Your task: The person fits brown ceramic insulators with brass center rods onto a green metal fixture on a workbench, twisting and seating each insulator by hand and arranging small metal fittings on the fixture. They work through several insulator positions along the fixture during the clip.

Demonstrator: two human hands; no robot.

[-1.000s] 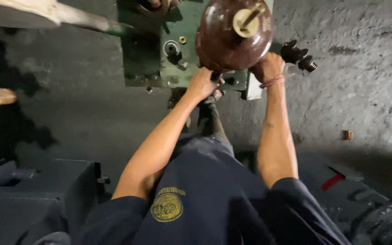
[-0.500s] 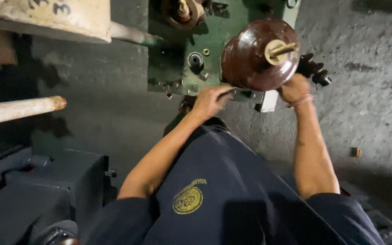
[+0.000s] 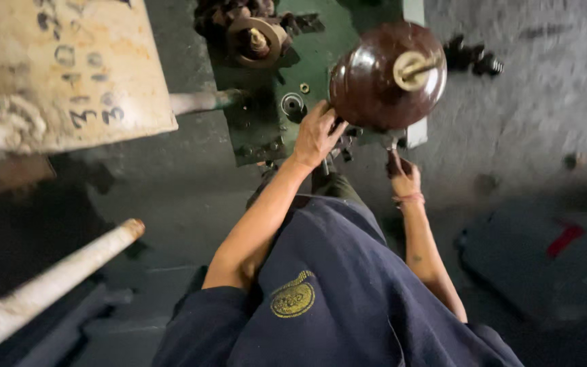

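Note:
A glossy brown ceramic insulator disc (image 3: 383,76) with a cream metal pin on top stands over a green machine base (image 3: 307,61). My left hand (image 3: 317,134) rests against the disc's lower left rim, fingers curled under it. My right hand (image 3: 404,175) is lower, below the disc, gripping a dark handle or tool that points up toward the machine. What sits under the disc is hidden by it.
A second brown fitting (image 3: 253,34) lies on the green base at the top. A worn cream panel (image 3: 56,68) fills the upper left, with a pale pipe (image 3: 69,272) below it. Dark metal parts (image 3: 473,58) lie on the grey floor; a dark case (image 3: 545,258) sits at right.
The view has shifted, so the machine sits further right and the cream panel has come into sight. My right hand has dropped from the disc's right side to below it.

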